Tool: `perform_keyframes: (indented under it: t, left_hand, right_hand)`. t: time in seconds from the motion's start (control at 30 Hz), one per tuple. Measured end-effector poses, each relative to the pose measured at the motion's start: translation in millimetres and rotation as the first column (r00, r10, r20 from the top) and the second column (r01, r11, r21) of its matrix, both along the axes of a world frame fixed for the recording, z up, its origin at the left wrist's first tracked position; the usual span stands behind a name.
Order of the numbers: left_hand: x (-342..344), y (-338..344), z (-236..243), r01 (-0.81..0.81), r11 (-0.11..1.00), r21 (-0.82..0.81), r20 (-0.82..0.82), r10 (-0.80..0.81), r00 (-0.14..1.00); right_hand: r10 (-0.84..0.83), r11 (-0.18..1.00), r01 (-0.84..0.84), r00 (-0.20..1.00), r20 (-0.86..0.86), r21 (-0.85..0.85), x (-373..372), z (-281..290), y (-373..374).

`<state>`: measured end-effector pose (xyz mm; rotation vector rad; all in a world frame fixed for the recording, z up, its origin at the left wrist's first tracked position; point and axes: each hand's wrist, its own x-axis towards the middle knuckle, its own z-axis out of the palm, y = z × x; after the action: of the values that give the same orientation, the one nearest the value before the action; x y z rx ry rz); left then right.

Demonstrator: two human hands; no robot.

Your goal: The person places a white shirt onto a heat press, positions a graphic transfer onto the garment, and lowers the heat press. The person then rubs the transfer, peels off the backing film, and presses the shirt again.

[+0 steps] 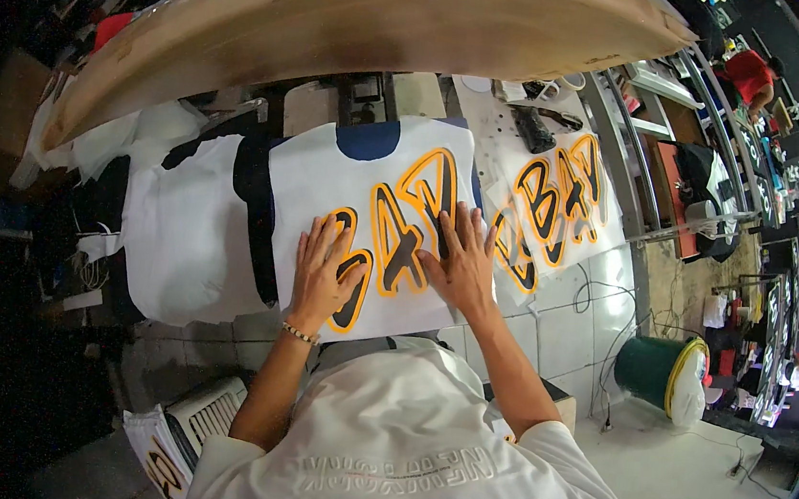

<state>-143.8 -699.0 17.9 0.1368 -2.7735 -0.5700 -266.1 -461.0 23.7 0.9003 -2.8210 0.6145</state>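
My left hand (324,271) lies open on the left part of a white cut garment panel (310,183), over large black-and-orange lettering (391,234). My right hand (456,260) rests open on the same panel at the lettering's right end, fingers spread. Dark navy fabric (367,139) shows through the panel's neck cutout at the top. To the right lies a translucent sheet (599,221) with similar black-and-orange letters. To the left, another white panel (180,228) sits over black fabric (256,236).
A large curved tan board (364,15) spans the top. Metal rails (652,120) run at the right, with a person in red (748,76) beyond. A green bucket (643,369) stands lower right. Printed sheets (149,452) and a slatted light-coloured appliance (201,408) sit lower left.
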Motion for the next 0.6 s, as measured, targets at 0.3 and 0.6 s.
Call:
perform_keyframes:
  t: [0.3, 0.6]
  left_hand:
    - [0.6, -0.9, 3.4, -0.007, 1.000, -0.004, 0.014, 0.007, 1.000]
    - [0.5, -3.4, 3.3, -0.003, 1.000, -0.012, 0.021, 0.003, 1.000]
  right_hand:
    - [-0.004, 1.000, 0.005, 1.000, 0.015, -0.010, -0.5, -3.2, 1.0]
    - [0.006, 1.000, -0.007, 1.000, -0.005, -0.027, 0.1, 0.5, 2.2]
